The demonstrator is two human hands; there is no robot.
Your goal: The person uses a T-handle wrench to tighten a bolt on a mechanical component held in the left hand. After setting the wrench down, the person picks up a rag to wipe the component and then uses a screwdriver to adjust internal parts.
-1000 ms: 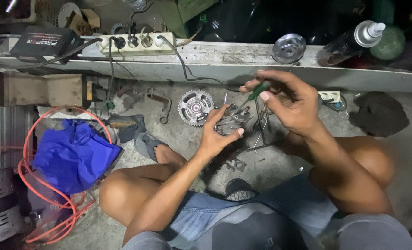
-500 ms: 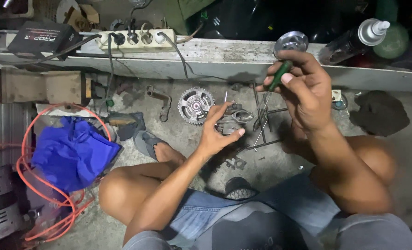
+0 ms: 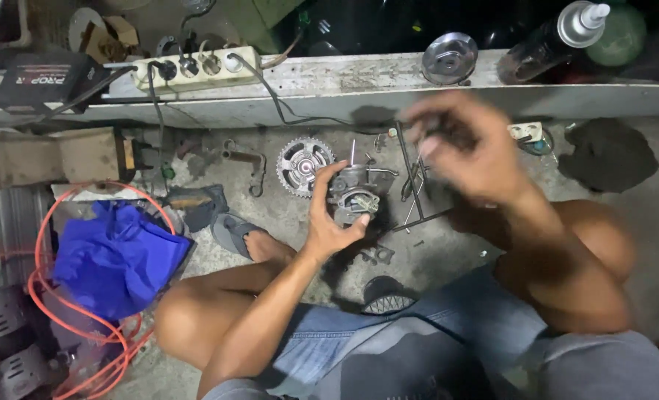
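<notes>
My left hand [image 3: 331, 222] grips a small grey metal engine part [image 3: 353, 194] with a thin pin sticking up, held just above the concrete floor between my knees. My right hand [image 3: 466, 152] hovers to the right of it and a little higher. It is motion-blurred, with fingers curled around something dark, the green-handled screwdriver of the earlier frames. A toothed sprocket [image 3: 303, 164] lies on the floor just left of the part. Thin metal rods [image 3: 412, 185] lie under my right hand.
A concrete ledge [image 3: 359, 89] at the back carries a power strip [image 3: 195, 68], a round metal pulley [image 3: 449, 56] and a spray bottle [image 3: 555, 35]. A blue cloth [image 3: 118, 255] and an orange cable [image 3: 42, 292] lie left, a dark rag [image 3: 611, 154] right, a sandal [image 3: 233, 228] by my foot.
My right hand went up toward the ledge with the green-handled screwdriver, then came back down beside the part. My left hand has kept its hold on the metal part.
</notes>
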